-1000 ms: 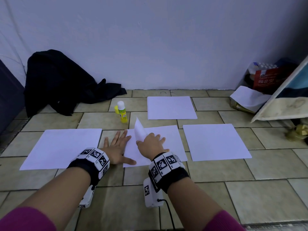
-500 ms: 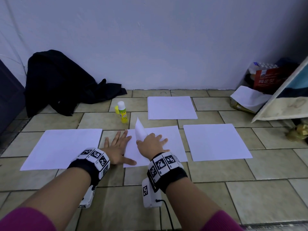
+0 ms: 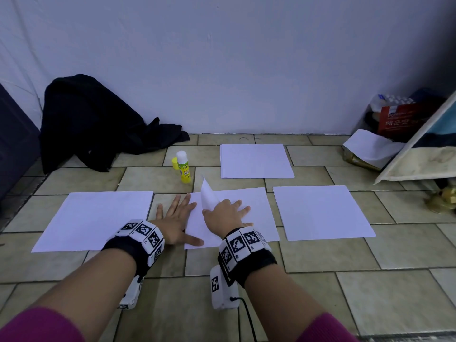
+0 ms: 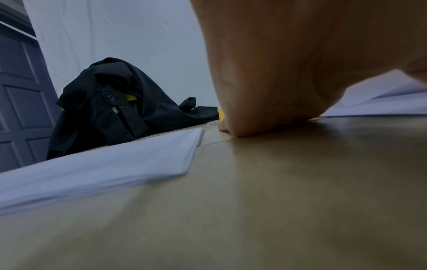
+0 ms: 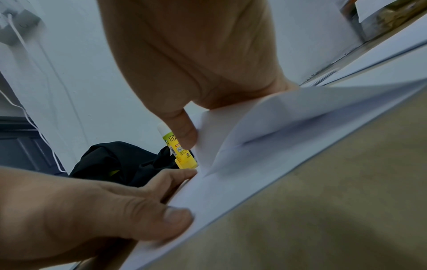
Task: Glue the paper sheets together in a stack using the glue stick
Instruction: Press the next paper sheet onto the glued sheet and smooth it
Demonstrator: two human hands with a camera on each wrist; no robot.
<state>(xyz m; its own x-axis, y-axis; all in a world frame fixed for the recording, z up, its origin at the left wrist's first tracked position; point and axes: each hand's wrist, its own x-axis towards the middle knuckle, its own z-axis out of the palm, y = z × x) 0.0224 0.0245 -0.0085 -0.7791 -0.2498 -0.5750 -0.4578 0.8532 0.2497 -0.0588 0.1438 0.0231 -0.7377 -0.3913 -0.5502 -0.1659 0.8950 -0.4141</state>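
Observation:
Several white paper sheets lie on the tiled floor: a left sheet (image 3: 96,218), a far sheet (image 3: 255,160), a right sheet (image 3: 319,212) and a middle stack (image 3: 256,208). My left hand (image 3: 176,218) lies flat with straight fingers, pressing the stack's left edge. My right hand (image 3: 225,213) pinches the top sheet's raised corner (image 3: 208,196); in the right wrist view the thumb (image 5: 182,131) presses the curled sheet (image 5: 265,124) over the lower sheets. A yellow glue stick (image 3: 183,167) with a white tip stands upright beyond the stack, its yellow cap (image 3: 175,163) beside it.
A black jacket (image 3: 93,124) is heaped against the wall at the back left. A red box, crumpled paper (image 3: 370,146) and a leaning board (image 3: 419,154) crowd the right corner. A dark door (image 4: 20,95) stands at the far left.

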